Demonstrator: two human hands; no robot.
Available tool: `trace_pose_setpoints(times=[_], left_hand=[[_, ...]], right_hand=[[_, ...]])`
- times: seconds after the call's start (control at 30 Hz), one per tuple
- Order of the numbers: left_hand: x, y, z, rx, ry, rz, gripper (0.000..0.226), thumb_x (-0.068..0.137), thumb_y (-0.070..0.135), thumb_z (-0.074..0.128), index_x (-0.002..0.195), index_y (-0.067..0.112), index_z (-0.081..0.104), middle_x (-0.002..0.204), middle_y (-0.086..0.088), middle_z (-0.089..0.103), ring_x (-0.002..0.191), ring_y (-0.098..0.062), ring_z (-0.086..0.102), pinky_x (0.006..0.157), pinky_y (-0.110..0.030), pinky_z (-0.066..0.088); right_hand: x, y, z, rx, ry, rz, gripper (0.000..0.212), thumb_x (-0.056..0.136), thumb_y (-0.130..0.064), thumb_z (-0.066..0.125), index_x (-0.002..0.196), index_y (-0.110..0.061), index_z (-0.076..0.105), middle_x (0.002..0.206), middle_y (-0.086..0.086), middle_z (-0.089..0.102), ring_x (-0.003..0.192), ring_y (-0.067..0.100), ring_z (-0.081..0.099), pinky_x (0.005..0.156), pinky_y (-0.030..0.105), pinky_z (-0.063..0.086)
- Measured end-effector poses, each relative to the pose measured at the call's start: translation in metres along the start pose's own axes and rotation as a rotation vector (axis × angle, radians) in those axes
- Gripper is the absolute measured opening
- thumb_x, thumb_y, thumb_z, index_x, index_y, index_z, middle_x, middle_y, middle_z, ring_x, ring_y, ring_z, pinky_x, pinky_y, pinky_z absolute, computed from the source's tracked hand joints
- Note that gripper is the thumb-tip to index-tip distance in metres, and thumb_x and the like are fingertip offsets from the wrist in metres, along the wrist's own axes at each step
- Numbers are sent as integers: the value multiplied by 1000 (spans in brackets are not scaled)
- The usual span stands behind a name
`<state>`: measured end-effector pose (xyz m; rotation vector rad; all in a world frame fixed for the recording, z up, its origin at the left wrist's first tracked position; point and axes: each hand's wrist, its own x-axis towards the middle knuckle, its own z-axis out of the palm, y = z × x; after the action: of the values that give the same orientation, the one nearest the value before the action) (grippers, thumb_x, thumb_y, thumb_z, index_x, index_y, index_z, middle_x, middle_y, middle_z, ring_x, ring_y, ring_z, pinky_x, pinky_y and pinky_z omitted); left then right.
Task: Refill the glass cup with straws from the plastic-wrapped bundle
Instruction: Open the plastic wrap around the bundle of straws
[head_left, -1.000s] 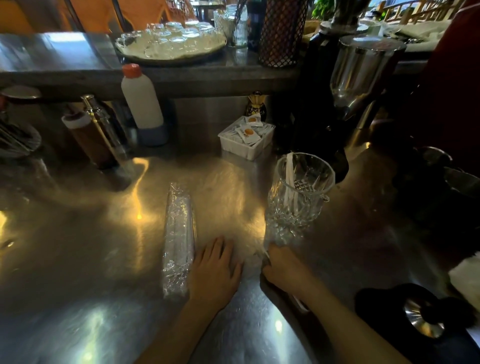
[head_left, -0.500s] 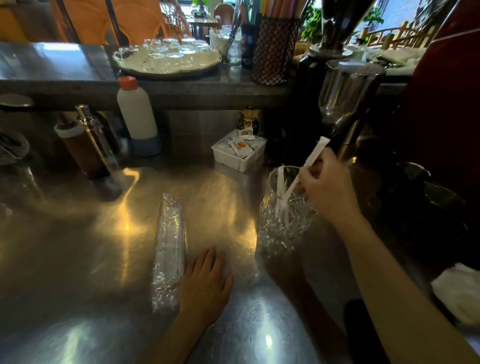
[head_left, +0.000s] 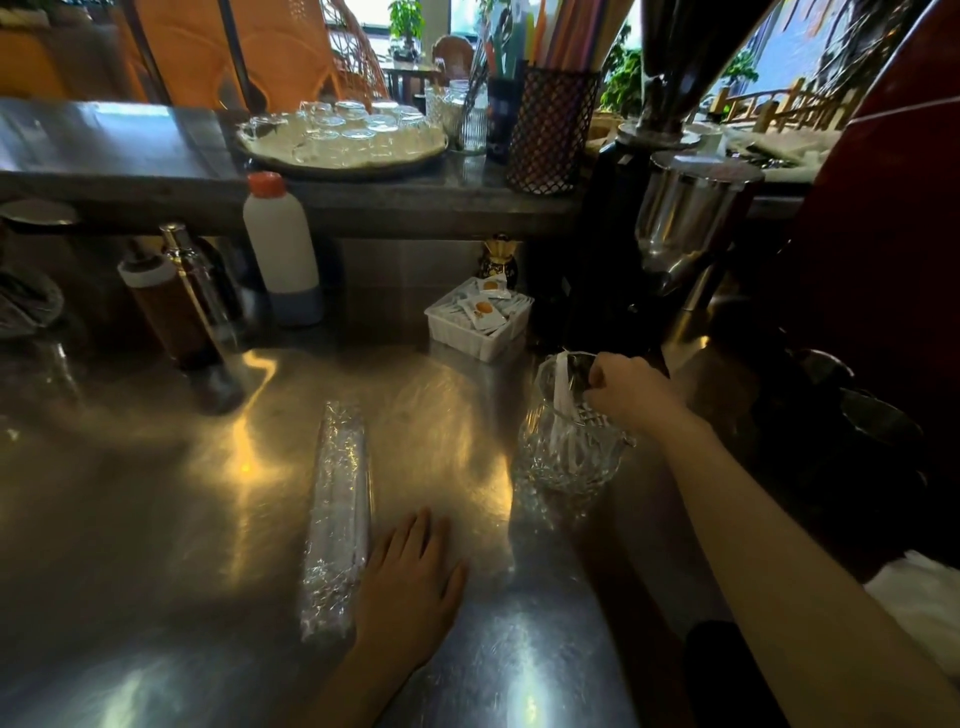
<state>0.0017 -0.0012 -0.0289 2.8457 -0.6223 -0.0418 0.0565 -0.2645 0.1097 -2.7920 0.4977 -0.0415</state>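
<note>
Resting flat, palm down on the steel counter (head_left: 156, 519), the left hand (head_left: 410, 577) has fingers spread and grips nothing. Its thumb side sits just beside the near end of the bundle (head_left: 340, 514), maybe touching; hard to tell. Bundle lies lengthwise on the counter, running away from the person, clear wrap intact, shiny and crinkled.

Right of it, apart, stands the cup (head_left: 566, 441), cut glass, upright. A few white straws (head_left: 562, 400) lean inside. Right hand (head_left: 623, 389) is at the cup's rim, fingers curled down over the far right edge, pinched narrow at the straw tops; whether it actually holds one cannot be told, fingertips hidden behind the glass.

Behind the cup: white basket (head_left: 480, 322) of small packets. Left of that, a white bottle (head_left: 280, 249) with orange cap, then a brown bottle (head_left: 166, 312) with a pourer. Right, a dark grinder (head_left: 685, 223) with metal funnel. On the raised shelf (head_left: 104, 156) beyond: tray (head_left: 343, 156) of upturned glasses, mesh holder (head_left: 550, 130) with coloured straws.
</note>
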Motion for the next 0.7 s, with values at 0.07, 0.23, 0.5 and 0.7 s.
trace_pose_setpoints(times=[0.07, 0.23, 0.5, 0.7], left_hand=[[0, 0, 0, 1, -18, 1, 52, 78, 45, 37, 108, 14, 66, 112, -11, 70, 103, -26, 66, 81, -42, 56], [1, 1, -5, 3, -34, 27, 51, 76, 44, 37, 104, 15, 68, 109, -9, 71, 100, -24, 67, 78, -39, 57], [3, -7, -4, -78, 37, 52, 38, 87, 38, 37, 116, 18, 52, 124, -3, 56, 114, -23, 49, 96, -33, 37], [-8, -22, -23, -131, 138, -22, 25, 85, 29, 43, 98, 16, 60, 106, -6, 63, 101, -25, 55, 88, -34, 38]], right_hand=[[1, -4, -2, 11, -3, -21, 12, 85, -23, 52, 91, -14, 56, 71, -2, 54, 65, 17, 54, 52, 29, 39], [-15, -28, -3, 89, 163, -145, 15, 90, -27, 48, 94, -14, 55, 85, 5, 63, 74, 23, 59, 64, 37, 48], [-44, -90, 37, 186, 165, -358, 12, 91, -26, 50, 93, -16, 57, 75, -1, 53, 67, 14, 51, 55, 24, 37], [-53, -116, 100, 184, -54, -397, 13, 88, -28, 49, 92, -16, 56, 89, 9, 68, 76, 26, 60, 68, 35, 50]])
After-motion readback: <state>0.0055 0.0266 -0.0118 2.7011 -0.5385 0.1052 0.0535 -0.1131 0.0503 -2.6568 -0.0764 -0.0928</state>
